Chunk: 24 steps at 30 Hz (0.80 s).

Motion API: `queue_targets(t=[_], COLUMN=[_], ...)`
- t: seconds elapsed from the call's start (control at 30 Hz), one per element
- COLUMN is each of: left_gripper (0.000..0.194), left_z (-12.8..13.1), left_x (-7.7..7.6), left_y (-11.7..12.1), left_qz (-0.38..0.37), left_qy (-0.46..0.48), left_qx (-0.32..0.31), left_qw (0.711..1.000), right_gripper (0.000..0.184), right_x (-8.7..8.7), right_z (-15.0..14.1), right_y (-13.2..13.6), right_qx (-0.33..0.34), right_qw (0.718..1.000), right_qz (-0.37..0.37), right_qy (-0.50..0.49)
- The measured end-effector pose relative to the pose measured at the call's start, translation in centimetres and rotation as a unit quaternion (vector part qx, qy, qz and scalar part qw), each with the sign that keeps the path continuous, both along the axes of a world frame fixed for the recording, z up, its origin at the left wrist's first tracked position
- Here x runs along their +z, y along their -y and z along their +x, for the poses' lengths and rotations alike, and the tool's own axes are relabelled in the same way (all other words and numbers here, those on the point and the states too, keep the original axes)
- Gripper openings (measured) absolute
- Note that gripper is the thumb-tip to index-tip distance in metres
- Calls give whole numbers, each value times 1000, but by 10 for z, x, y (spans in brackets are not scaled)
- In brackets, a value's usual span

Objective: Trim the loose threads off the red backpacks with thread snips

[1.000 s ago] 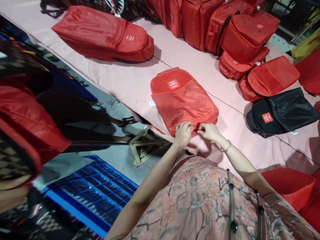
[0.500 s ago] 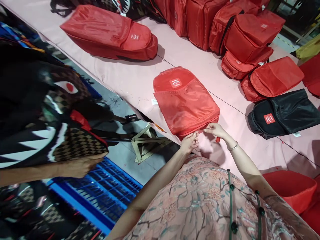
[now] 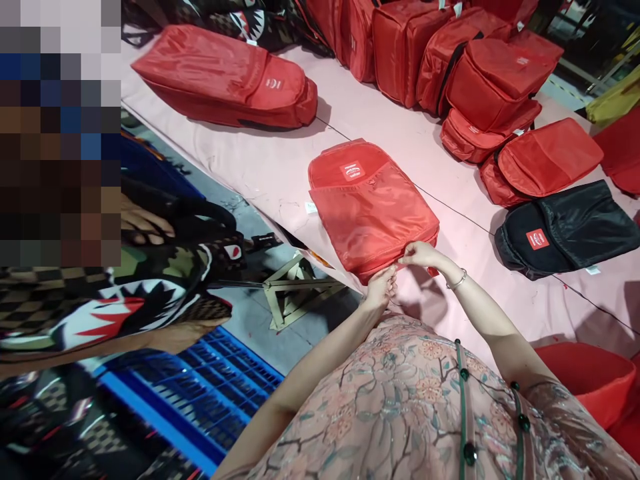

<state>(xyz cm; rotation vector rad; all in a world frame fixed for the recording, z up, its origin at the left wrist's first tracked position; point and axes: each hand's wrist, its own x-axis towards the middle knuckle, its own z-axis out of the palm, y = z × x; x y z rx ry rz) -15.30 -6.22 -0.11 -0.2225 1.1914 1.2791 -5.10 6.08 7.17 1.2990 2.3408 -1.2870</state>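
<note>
A flat red backpack with a label patch on its front lies on the pink-covered table, its lower edge towards me. My left hand is closed in a pinch at that near edge, the fingertips close to the other hand's. Beside it my right hand, with a bracelet at the wrist, also pinches the near edge seam. A small red end hangs just below the right hand. The exact part between my fingertips is too small to make out. A white tag sticks out at the backpack's left side.
A stuffed red backpack lies further back on the table. Red bags are stacked at the back right, with a black backpack nearer. At left, another person's hand holds a shark-pattern bag above a blue crate.
My left hand has moved from on top of the near edge to just below it. The right hand shifted slightly along the edge. At left, the other person's shark-pattern bag has turned and lowered.
</note>
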Motion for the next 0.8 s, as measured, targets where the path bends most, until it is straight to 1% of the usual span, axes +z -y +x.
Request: queue_targets(t=[0.13,0.23,0.4,0.47,0.53,0.57,0.6,0.63,0.67,0.7,0.73,0.8], left_gripper=[36,37,38,37,36,38,43,49,54,54,51,42], left_z=[1,1,1,0,-5,-10,-16,-25,-36,-49,-63,-94], left_x=[0,-1,-4,-1,7,13,19,26,34,40,46,52], left_y=[0,0,2,5,12,17,23,29,35,40,43,44], left_qz=[-6,1,16,22,63,94,125,151,173,186,191,165], left_qy=[-15,-24,-50,-71,-111,-138,-171,-210,-259,-318,-386,-528], left_qx=[3,-3,-11,-36,-104,-153,-206,-252,-280,-283,-262,-174], left_qw=[1000,1000,999,997,986,974,955,933,908,886,863,815], right_gripper=[22,18,11,12,17,21,26,30,34,38,41,45], right_x=[3,4,0,-2,-2,-2,-1,-1,-1,-3,-6,-14], right_z=[-9,-12,-11,-8,-3,0,4,8,13,18,23,31], right_y=[-2,-3,-5,-4,-1,2,4,8,12,16,20,30], right_qx=[30,43,50,39,24,13,1,-15,-32,-50,-71,-114], right_qw=[999,998,997,997,996,993,989,983,974,965,955,936], right_qz=[35,48,51,34,0,-23,-50,-77,-102,-124,-142,-182], right_qy=[15,12,-17,-50,-88,-111,-136,-166,-199,-227,-249,-278])
